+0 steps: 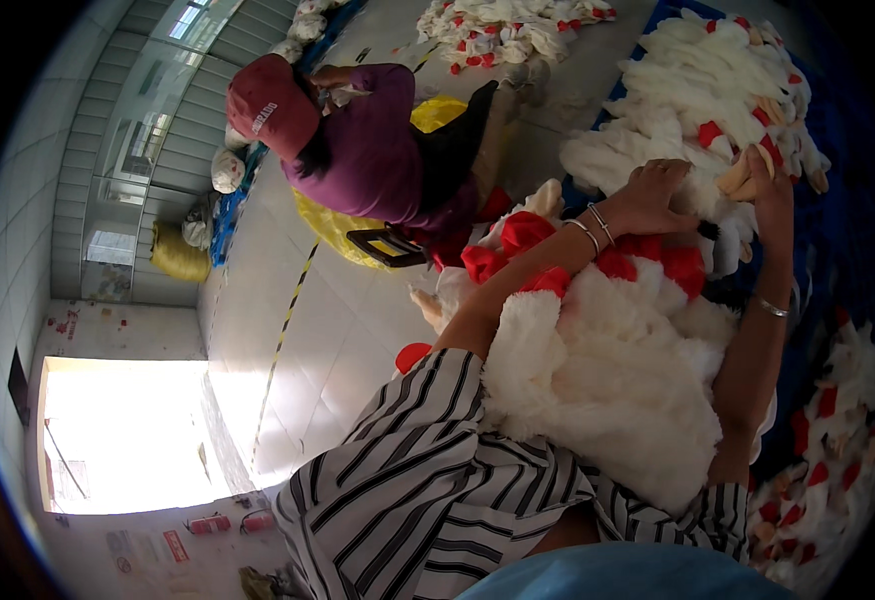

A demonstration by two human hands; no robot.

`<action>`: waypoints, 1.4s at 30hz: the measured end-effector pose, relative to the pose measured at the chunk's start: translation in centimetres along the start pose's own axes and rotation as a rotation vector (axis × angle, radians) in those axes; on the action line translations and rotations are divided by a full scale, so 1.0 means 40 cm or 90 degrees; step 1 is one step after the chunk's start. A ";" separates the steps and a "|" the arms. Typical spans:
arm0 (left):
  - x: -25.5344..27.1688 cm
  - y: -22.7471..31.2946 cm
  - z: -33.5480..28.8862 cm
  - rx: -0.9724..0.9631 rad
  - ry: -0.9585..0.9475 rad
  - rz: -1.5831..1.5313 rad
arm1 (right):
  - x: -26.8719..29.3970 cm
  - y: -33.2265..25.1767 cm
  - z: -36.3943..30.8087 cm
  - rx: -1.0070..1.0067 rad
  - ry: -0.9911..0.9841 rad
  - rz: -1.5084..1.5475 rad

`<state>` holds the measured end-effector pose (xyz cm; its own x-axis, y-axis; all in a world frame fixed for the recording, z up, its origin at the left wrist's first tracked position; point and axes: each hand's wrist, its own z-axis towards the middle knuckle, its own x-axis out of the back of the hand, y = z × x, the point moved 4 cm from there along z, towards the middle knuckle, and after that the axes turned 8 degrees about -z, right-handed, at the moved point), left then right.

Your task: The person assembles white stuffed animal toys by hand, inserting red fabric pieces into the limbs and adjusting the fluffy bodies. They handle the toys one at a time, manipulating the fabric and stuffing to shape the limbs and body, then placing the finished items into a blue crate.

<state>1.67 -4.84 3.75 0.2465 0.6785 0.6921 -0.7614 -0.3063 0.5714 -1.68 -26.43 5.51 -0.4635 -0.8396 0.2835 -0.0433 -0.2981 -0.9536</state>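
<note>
White plush skins (607, 370) with red parts lie heaped across my lap. My left hand (652, 200), with bracelets at its wrist, has its fingers and thumb curled round white plush beyond the lap pile. To its right, my right hand (772, 195) pinches a beige plush part (737, 180) on a white and red piece. A small black tuft (707, 230) shows between the two hands. Some of my fingertips are hidden by the fabric.
A large heap of white plush pieces (677, 70) lies ahead on a blue sheet. Another heap (837, 450) sits at right. A person in a purple top (367, 150) is seated close by on the left, beside a yellow bag (342, 225). A bright doorway (127, 430) is at far left.
</note>
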 end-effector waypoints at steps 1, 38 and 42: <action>-0.016 0.013 0.010 0.038 -0.061 -0.030 | -0.028 -0.015 -0.011 0.002 -0.030 0.007; -0.043 -0.095 0.003 0.236 -0.099 -0.219 | -0.173 -0.071 -0.073 0.281 -0.236 -0.069; -0.042 -0.062 0.009 0.234 -0.226 -0.223 | -0.169 -0.044 -0.049 0.271 -0.205 -0.126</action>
<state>3.37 -5.47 1.33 0.6771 0.5357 0.5046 -0.3583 -0.3589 0.8619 -0.21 -19.33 5.07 -0.1863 -0.8253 0.5330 0.2901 -0.5645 -0.7727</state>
